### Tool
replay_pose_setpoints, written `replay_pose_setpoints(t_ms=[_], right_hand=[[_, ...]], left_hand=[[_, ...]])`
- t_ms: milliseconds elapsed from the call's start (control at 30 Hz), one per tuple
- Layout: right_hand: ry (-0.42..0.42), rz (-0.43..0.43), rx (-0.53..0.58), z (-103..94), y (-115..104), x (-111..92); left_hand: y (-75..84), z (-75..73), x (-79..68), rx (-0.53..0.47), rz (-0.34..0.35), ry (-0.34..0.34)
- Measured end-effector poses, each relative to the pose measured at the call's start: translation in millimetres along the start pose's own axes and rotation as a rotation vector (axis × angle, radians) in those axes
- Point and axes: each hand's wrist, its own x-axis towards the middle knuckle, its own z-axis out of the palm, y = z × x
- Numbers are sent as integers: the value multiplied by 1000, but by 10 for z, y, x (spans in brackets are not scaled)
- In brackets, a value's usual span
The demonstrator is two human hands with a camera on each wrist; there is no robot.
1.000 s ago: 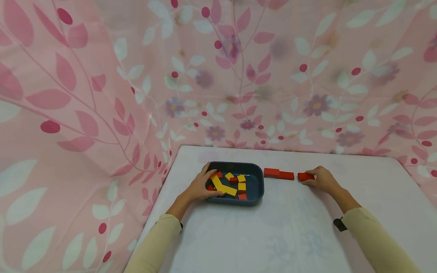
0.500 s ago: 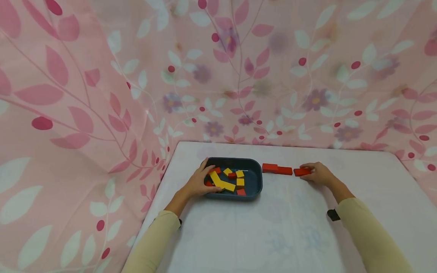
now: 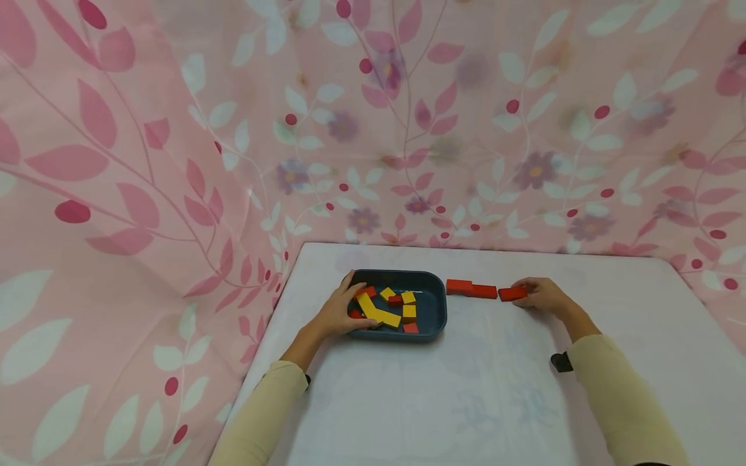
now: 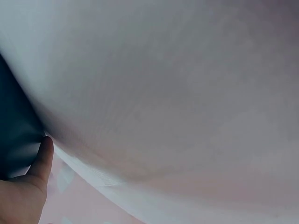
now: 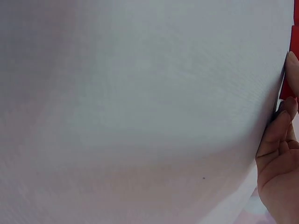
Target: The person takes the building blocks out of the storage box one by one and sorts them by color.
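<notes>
My left hand [image 3: 334, 315] holds the left end of a dark blue tray [image 3: 434, 310], its fingers and thumb spread over the rim. Yellow blocks [image 3: 389, 318] and red blocks [image 3: 410, 328] lie loose inside. To the right, my right hand [image 3: 546, 298] pinches a red block [image 3: 509, 295] at its right end. That block sits just right of two red blocks [image 3: 484, 291] set end to end, a narrow gap between. In the right wrist view, fingertips touch the held red block [image 5: 294, 44]; the left wrist view has the tray's side [image 4: 14, 116] against my left hand [image 4: 25, 191].
White cloth [image 3: 419, 401] covers the table beneath everything. A pink floral curtain [image 3: 408, 129] hangs behind the table's back edge and along its left side. The leftmost red block [image 3: 459, 286] of the row lies close to the tray's right wall.
My right hand has slid its red block left, nearing the two red blocks in the row. The left hand stays on the tray. The head view has shifted slightly.
</notes>
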Motion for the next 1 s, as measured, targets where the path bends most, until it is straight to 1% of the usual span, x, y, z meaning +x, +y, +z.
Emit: replay_pose_setpoints(t_ms=[100,333,567,733,1000], right_hand=[[3,14,16,28,22,13],[37,-1,12,56,6,19],[45,3,7,71,-6,-6],[61,7,-8,92,-17,-24],[86,-38,-30,131,-39,-48]], left_hand=[[14,-15,-9,4,-3,0],[12,-18,0,17,6,-2],[-23,41,7,15,26,16],[-4,51,-14,7,38,32],[-7,26,-5,16,43,33]])
